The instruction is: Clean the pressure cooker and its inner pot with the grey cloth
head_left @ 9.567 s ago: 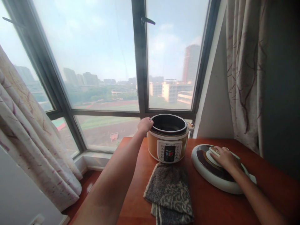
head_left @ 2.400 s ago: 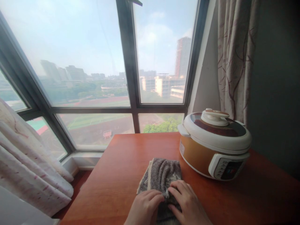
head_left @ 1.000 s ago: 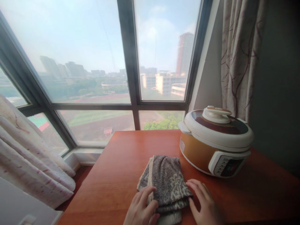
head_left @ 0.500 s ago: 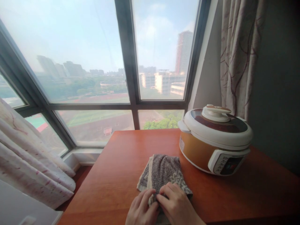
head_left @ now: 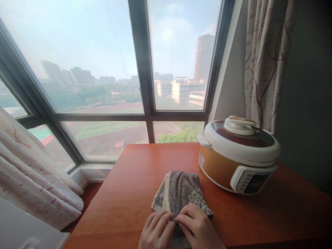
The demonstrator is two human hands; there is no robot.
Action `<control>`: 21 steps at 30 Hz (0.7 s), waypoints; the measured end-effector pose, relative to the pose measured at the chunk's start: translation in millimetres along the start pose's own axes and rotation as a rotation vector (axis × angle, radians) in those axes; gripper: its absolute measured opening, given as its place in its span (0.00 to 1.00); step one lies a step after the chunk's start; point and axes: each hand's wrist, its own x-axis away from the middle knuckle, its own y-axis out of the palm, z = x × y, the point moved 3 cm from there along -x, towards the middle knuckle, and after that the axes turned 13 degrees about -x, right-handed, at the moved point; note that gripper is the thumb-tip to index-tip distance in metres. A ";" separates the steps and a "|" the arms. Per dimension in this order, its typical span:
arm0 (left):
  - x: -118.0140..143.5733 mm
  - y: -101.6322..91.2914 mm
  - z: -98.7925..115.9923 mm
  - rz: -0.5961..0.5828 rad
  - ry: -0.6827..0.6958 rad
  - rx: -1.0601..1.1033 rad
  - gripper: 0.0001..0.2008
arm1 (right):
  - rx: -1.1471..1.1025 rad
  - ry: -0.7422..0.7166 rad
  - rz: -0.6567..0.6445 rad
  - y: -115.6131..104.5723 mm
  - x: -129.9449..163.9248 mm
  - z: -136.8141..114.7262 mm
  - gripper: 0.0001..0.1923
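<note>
Head view: forward-down, close over table (head_left: 124, 193).

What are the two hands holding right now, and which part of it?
Both the left hand and the right hand press their fingertips on the near end of the folded grey cloth lying on the table; whether they pinch it cannot be told.

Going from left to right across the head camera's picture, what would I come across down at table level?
Pale curtain → left hand → grey folded towel → right hand → orange rice cooker, lid on.
</note>
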 end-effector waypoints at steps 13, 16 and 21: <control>-51.0 -8.0 -16.0 0.055 -0.284 0.247 0.08 | 0.267 -0.020 -0.022 -64.2 19.7 30.9 0.09; -65.8 -7.2 -25.2 0.048 -0.331 0.287 0.09 | 0.275 -0.044 -0.058 -71.9 15.0 31.9 0.07; -90.4 -8.9 -45.6 0.135 -0.381 0.305 0.09 | 0.226 -0.022 -0.085 -78.2 -1.5 32.5 0.07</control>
